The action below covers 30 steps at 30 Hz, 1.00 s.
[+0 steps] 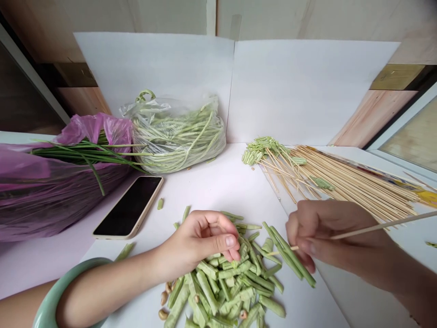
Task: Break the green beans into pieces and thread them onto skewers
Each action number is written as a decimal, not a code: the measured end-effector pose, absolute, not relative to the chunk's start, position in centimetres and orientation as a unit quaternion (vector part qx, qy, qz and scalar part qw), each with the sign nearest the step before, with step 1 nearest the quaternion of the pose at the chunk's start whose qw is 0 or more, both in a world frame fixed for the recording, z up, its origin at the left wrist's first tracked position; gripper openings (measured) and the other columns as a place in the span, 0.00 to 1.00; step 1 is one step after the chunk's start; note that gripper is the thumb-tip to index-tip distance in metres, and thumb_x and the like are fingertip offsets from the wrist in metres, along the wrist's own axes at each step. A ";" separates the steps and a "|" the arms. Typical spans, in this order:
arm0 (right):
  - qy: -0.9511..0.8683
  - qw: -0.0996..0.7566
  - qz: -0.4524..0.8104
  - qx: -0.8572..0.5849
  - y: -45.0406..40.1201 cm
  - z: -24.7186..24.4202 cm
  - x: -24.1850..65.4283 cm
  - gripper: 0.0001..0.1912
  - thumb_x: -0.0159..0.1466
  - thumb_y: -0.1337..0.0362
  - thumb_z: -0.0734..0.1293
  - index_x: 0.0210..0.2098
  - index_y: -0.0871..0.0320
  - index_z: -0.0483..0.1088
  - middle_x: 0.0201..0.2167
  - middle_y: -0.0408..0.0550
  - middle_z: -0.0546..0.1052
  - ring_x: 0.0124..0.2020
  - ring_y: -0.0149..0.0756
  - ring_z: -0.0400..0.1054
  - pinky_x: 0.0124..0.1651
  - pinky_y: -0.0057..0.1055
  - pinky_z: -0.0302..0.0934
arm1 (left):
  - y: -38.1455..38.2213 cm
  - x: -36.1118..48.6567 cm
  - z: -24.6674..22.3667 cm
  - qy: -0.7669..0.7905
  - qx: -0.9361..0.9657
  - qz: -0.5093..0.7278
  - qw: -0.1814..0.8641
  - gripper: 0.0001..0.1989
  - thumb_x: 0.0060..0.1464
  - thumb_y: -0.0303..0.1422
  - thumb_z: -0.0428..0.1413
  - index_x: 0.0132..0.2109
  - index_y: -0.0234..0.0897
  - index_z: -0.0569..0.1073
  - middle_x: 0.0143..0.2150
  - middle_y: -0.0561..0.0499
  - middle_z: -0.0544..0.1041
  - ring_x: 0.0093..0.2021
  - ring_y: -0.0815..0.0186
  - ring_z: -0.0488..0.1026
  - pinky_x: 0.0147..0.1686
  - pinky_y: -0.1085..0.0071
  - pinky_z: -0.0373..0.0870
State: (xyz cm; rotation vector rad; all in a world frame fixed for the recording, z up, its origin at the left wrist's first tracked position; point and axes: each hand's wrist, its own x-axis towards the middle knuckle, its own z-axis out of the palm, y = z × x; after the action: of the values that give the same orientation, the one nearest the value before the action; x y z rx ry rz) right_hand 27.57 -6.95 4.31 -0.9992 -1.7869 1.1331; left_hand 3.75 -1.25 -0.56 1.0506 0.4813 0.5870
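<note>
holding a bamboo skewer [385,224] in my right hand [331,237], i have my fingers [300,243] clamped on it, its thin point aiming left. a few long bean pieces [290,255] lie along the point, but i cannot tell whether it runs through them. my left hand [197,243] is just above a heap of cut long beans [221,282] at the near edge of the white surface [235,187], its fingers [221,228] curled together with the thumb close against them, nothing showing between them. a pale green bangle [48,296] circles my left forearm. small tan bits [164,298] lie beside the heap, too small for me to name. a phone [128,207] in a beige case lies face up near my left hand, with a single bean piece [160,203] just beside it. toward the far left corner, chives [88,152] stick out of a purple plastic bag [44,191], touching a clear plastic bag [177,136] of whole long beans. toward the far right corner, bare bamboo skewers [351,180] lie spread out, next to a cluster of skewers [262,150] threaded with bean pieces.
</note>
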 end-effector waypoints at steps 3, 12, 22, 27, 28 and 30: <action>-0.817 0.188 0.316 -0.444 -7.2 5.2 28.9 0.10 0.57 0.72 0.66 0.23 0.54 0.64 0.19 0.38 0.74 0.20 0.29 0.68 0.23 0.23 0.62 | -1.1 3.8 -0.5 0.226 0.493 0.265 0.797 0.12 0.48 0.35 0.67 0.32 0.30 0.76 0.28 0.49 0.79 0.28 0.69 0.77 0.32 0.76 0.73; -0.834 0.082 0.276 -0.471 -7.2 4.5 29.2 0.09 0.58 0.72 0.61 0.24 0.53 0.62 0.21 0.37 0.74 0.23 0.29 0.68 0.22 0.22 0.57 | -1.0 4.0 -0.3 0.230 0.496 0.254 0.798 0.11 0.49 0.35 0.66 0.32 0.30 0.75 0.28 0.49 0.80 0.29 0.70 0.76 0.32 0.77 0.72; -0.811 0.106 0.313 -0.483 -7.0 4.3 29.1 0.08 0.57 0.70 0.60 0.24 0.52 0.63 0.21 0.36 0.74 0.22 0.29 0.66 0.21 0.22 0.53 | -1.0 3.9 -0.2 0.224 0.496 0.248 0.801 0.10 0.50 0.33 0.65 0.32 0.30 0.75 0.28 0.49 0.80 0.29 0.72 0.76 0.32 0.79 0.72; -0.765 0.062 0.345 -0.540 -7.2 4.8 28.8 0.06 0.56 0.66 0.61 0.23 0.52 0.63 0.22 0.38 0.74 0.25 0.32 0.65 0.23 0.25 0.52 | -0.8 3.9 -0.4 0.215 0.491 0.247 0.808 0.09 0.51 0.31 0.65 0.33 0.29 0.76 0.28 0.49 0.80 0.29 0.72 0.76 0.33 0.79 0.72; -0.756 0.052 0.346 -0.553 -7.3 5.0 28.7 0.06 0.56 0.65 0.61 0.23 0.52 0.64 0.22 0.38 0.74 0.26 0.33 0.65 0.24 0.25 0.52 | -0.7 3.9 -0.4 0.215 0.490 0.246 0.808 0.08 0.51 0.31 0.65 0.33 0.29 0.76 0.28 0.49 0.80 0.29 0.72 0.76 0.33 0.79 0.72; -0.747 0.037 0.349 -0.565 -7.3 5.3 28.6 0.06 0.55 0.64 0.60 0.23 0.52 0.64 0.23 0.38 0.74 0.27 0.33 0.65 0.26 0.26 0.53 | -0.8 3.9 -0.4 0.217 0.489 0.245 0.808 0.08 0.51 0.31 0.65 0.33 0.29 0.76 0.28 0.49 0.80 0.29 0.72 0.76 0.33 0.79 0.73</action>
State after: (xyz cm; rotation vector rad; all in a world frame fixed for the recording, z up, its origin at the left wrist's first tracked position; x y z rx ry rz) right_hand 28.58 -7.31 5.27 -1.7338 -2.2927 1.0728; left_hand 3.93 -0.78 -0.45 1.0461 0.4642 0.5246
